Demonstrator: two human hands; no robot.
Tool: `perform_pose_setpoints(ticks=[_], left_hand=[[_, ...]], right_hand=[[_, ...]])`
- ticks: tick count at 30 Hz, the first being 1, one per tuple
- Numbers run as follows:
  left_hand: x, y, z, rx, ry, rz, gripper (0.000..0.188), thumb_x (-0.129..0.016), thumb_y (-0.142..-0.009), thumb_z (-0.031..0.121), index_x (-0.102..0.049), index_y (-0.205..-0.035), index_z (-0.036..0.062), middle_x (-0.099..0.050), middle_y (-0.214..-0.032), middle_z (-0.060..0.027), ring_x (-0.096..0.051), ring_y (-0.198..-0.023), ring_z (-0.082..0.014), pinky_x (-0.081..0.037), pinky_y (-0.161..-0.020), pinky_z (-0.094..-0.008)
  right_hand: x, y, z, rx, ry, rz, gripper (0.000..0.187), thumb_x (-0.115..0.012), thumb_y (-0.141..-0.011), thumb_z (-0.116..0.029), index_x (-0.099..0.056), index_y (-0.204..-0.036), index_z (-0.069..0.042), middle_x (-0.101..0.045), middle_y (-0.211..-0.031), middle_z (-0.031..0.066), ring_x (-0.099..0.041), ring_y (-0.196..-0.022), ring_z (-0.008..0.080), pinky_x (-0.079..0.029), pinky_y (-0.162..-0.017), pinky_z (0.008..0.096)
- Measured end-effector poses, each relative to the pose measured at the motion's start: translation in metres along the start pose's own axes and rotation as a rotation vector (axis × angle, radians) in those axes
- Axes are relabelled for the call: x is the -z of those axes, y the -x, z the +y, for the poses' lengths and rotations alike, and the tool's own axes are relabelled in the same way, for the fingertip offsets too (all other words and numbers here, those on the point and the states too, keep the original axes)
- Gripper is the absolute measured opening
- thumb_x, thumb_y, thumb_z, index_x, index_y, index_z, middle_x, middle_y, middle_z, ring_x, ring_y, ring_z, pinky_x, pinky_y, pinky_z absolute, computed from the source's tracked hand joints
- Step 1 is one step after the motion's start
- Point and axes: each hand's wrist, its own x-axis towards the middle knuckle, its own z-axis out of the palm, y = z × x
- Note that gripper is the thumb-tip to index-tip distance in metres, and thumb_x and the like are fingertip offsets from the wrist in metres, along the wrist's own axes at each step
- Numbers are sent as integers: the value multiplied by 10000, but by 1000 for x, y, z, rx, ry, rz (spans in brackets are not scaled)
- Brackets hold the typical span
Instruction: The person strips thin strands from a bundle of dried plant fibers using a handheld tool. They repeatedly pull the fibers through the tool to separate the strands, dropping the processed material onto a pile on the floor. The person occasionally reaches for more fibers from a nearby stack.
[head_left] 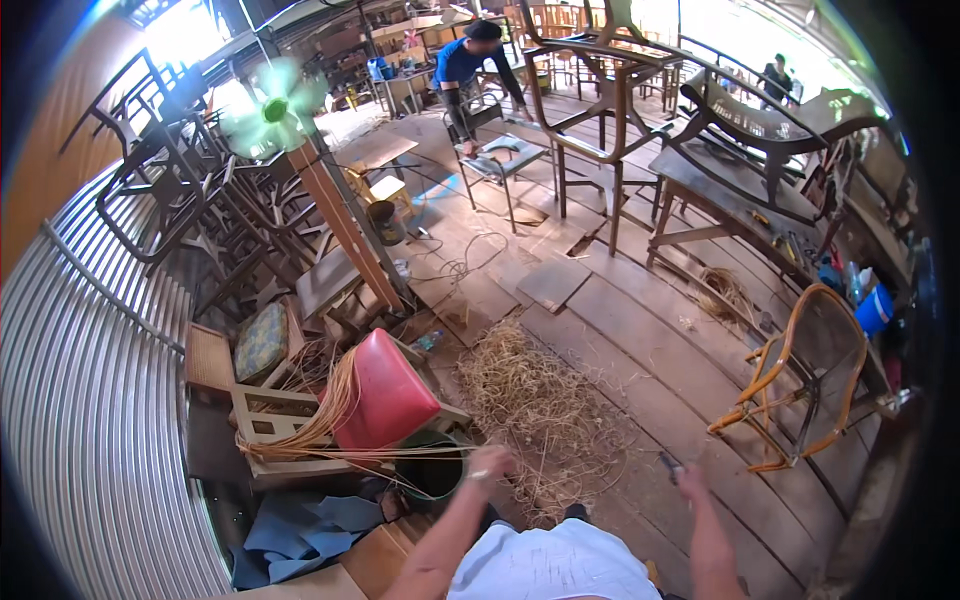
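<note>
My left hand [492, 462] is closed, in front of the red seat, where thin pale cane strands [350, 453] run up to it. More strands hang in a tan bundle [343, 390] over the red padded seat [383, 393], which leans on a light wooden frame. My right hand [690, 482] is closed around a small dark hand tool [669, 461], whose exact kind is too small to tell. Between and beyond my hands spreads a heap of cane shavings [535, 405] on the plank floor. A dark bucket [432, 470] stands beside my left forearm.
A rattan chair frame [790, 385] stands at the right, near a workbench [725, 195] bearing a rocking frame. Stacked chairs [165, 170] and a spinning fan [272, 108] are at the left. A co-worker [468, 70] bends over a chair [505, 160] at the back.
</note>
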Motion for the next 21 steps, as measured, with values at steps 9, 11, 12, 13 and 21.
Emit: perform_pose_setpoints(ticks=[9,11,12,13,21], left_hand=[[-353,122,87,-733,-683,-819,702,-614,-865,400,-319,-1399,53,-399,-1398,-212,-435,-1250,-352,-388,-1004,-426],[-302,112,107,-635,-556,-660,626,-563,-901,379,-347,-1383,44,-415,-1384,-203,-420,-1256,-356,-354,-1035,-407],[-270,99,110,-598,-506,-546,597,-541,-912,388,-371,-1357,28,-460,-1319,-188,-459,-1184,-322,-378,-983,-390],[-226,81,102,-568,-507,-370,574,-518,-924,398,-396,-1332,13,-505,-1253,-172,-498,-1113,-288,-402,-930,-373],[-101,89,4,-725,-977,-86,770,-592,-855,480,-324,-1384,-12,-289,-1445,-266,-315,-1334,-385,-284,-1080,-427]], right_hand=[[-137,47,-78,-228,-1142,-708,175,-467,-932,-238,-515,-931,-69,-539,-707,86,-494,-535,211,-434,-506,389],[-126,59,-112,-428,-1285,-793,173,-453,-945,-242,-502,-920,-78,-521,-689,67,-466,-500,181,-418,-467,367],[-115,61,-131,-487,-1324,-773,173,-447,-951,-244,-496,-915,-82,-513,-680,58,-452,-483,166,-411,-447,357],[-106,67,-150,-525,-1347,-747,195,-419,-955,-254,-485,-862,-96,-485,-653,41,-417,-461,141,-369,-422,322],[-106,76,-222,-624,-1440,-756,322,-406,-983,-364,-463,-815,-95,-442,-602,22,-376,-439,120,-327,-357,258]])
